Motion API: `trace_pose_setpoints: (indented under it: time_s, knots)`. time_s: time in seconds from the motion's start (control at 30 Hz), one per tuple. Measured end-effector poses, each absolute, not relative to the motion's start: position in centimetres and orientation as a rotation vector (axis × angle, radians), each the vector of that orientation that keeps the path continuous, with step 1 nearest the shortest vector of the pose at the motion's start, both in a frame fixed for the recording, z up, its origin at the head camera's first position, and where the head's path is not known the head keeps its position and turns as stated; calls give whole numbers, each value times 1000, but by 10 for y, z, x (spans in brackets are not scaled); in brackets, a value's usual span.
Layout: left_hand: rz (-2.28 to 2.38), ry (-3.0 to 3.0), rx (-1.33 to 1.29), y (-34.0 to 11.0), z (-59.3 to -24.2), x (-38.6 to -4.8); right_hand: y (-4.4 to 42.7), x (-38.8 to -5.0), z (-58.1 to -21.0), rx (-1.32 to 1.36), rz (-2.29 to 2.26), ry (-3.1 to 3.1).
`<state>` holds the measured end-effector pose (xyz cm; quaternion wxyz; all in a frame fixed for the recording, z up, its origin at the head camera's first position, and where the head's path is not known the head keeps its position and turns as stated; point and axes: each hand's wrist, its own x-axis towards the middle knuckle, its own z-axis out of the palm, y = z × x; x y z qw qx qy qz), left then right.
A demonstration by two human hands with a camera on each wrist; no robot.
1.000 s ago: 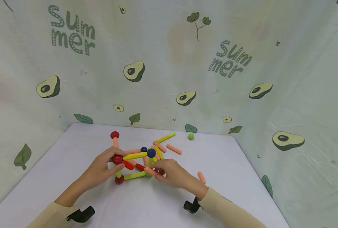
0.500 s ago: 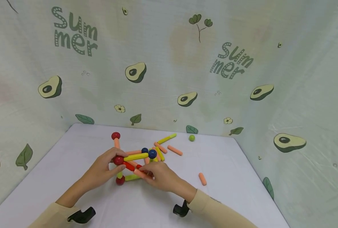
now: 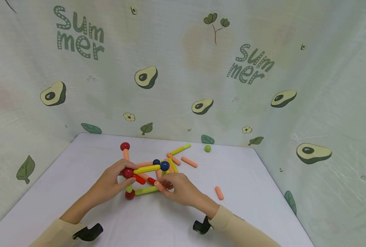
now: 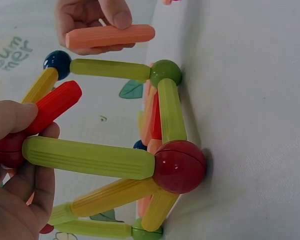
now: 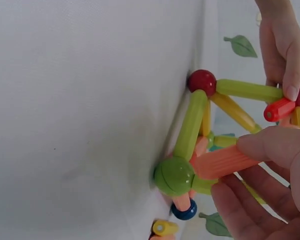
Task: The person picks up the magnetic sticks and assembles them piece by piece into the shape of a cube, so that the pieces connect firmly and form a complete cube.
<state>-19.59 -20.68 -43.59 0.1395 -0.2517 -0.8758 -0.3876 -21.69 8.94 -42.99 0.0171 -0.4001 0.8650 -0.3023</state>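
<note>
My left hand [image 3: 112, 180] grips a magnetic-looking frame of coloured rods and balls at its upper red ball [image 3: 128, 173]. In the left wrist view, thumb and fingers lie around that ball and the base of a red rod [image 4: 57, 105], whose other end sticks out free. A yellow rod [image 3: 147, 169] runs from the ball to a blue ball [image 3: 164, 166]. Between thumb and fingers my right hand [image 3: 181, 188] pinches an orange rod [image 5: 227, 161], apart from the red rod. Below stand a lower red ball [image 4: 180, 166] and a green ball [image 5: 174, 176], joined by a green rod [image 5: 191, 125].
Behind the frame lie several loose rods, among them an orange rod [image 3: 189, 162] and a yellow rod [image 3: 177, 150]. A small green ball [image 3: 207, 148] sits near the back edge. Another orange rod [image 3: 219, 192] lies to the right. A printed curtain [image 3: 170, 51] rises behind the table.
My right hand first went left, bringing the orange rod's tip up to the red rod, then drew back right a little. The left hand and frame stayed nearly in place.
</note>
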Motion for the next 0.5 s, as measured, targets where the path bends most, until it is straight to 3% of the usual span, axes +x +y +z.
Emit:
trace_pose_setpoints:
  time_s: [0.5]
  knots:
    - [-1122, -2548, -730, -208, -434, -196, 98, -216, -437, -1163, -1007, 2560]
